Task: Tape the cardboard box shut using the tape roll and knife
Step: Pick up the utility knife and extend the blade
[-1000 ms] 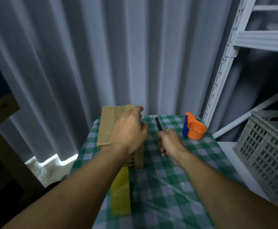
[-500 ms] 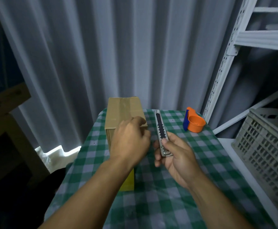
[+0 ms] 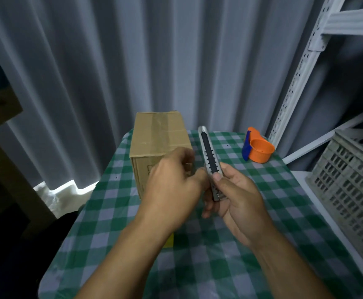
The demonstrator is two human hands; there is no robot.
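cardboard box (image 3: 159, 137) blocks table's (image 3: 262, 212) far left, open cloth between box and tape dispenser (image 3: 259, 148)

A pale grey curtain (image 3: 116, 67) hangs behind the table with its green checked cloth (image 3: 269, 203). A white metal shelf rack (image 3: 301, 67) stands right; daylight enters low left.

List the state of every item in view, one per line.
cardboard box: closed, tape strip across the top, standing on the table
utility knife: held up, no blade visible
right hand: gripping the knife
left hand: at the knife, blurred
orange tape dispenser: resting on the table, untouched
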